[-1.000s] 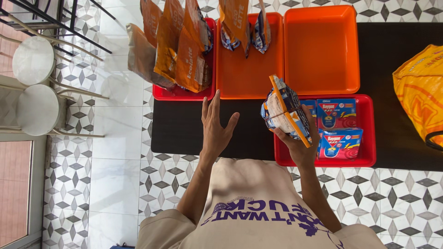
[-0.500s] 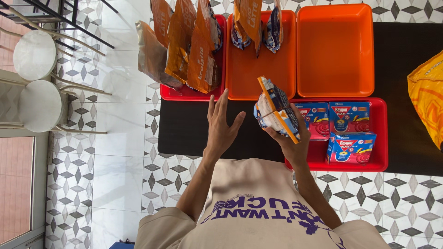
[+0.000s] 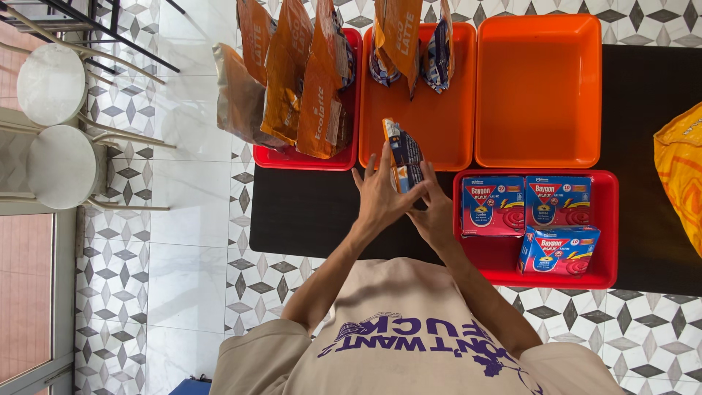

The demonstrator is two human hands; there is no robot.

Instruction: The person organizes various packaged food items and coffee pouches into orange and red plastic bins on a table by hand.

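Both hands meet over the near edge of the black worktop (image 3: 307, 212), pressed on either side of a blue and orange packet (image 3: 404, 155) held upright between them. The left hand (image 3: 380, 197) lies flat against the packet's left side with fingers spread, and the right hand (image 3: 431, 212) grips it from the right and below. The lower part of the packet is hidden behind the fingers, so its full shape cannot be made out; its top pokes up over the front rim of the middle orange tray (image 3: 409, 139).

At the back of that tray stand more pouches (image 3: 409, 40), their tops cut off by the upper edge of the view. To the left, a red tray (image 3: 303, 157) is mostly covered by tall orange bags (image 3: 300, 80) leaning over it; only its front rim shows. An orange tray (image 3: 537, 91) sits on the right. In front of it a red tray (image 3: 610, 219) holds three blue and red boxes (image 3: 491, 205). A yellow bag (image 3: 680, 175) is cut off at the right edge. Two round white stools (image 3: 55, 124) stand on the patterned floor to the left.
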